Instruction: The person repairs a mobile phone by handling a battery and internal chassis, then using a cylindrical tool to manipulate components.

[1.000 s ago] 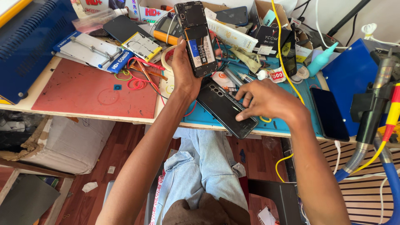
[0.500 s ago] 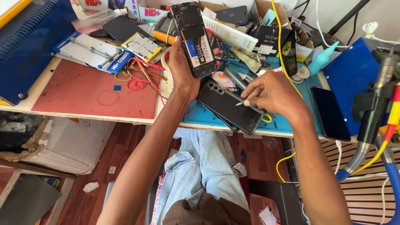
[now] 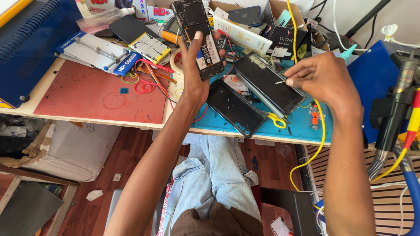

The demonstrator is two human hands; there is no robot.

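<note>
My left hand [image 3: 195, 72]: raised, arm extended, fingers wrapped in a grip.
My right hand [image 3: 321, 78]: fingertips pinched together, wrist bent.

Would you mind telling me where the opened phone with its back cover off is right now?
In the head view, the opened phone is held up in the left hand above the blue mat, left of the right hand.

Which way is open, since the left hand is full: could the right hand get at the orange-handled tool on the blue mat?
Probably yes: the orange-handled tool lies uncovered just below the right hand, though its fingers pinch a thin metal tool.
</note>
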